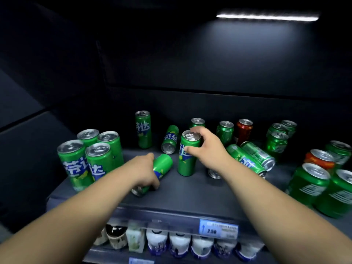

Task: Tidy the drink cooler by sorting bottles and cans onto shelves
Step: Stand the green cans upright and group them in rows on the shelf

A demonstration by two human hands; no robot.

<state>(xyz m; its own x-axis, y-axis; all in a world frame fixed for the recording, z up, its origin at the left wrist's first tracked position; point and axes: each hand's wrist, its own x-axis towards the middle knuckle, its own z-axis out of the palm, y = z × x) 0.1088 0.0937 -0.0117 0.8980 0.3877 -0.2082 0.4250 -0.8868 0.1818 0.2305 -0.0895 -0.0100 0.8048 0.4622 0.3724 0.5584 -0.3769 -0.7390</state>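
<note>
On the dark cooler shelf (pixel 190 191), my left hand (pixel 145 170) grips a slim green can lying on its side (pixel 162 166), its top toward me. My right hand (pixel 207 147) holds an upright slim green can (pixel 185 161) near its top, thumb on the front and fingers over the rim. A group of several upright slim green cans (pixel 89 157) stands at the left. Another slim green can (pixel 143 129) stands upright behind, and one (pixel 170 140) lies tipped beside it.
Two green cans lie on their sides (pixel 253 157) right of my right wrist. Stubby green cans (pixel 312 185) and red cans (pixel 244 130) stand at the right and back. A price tag (pixel 218 229) sits on the shelf edge; white bottles (pixel 180 244) line the shelf below.
</note>
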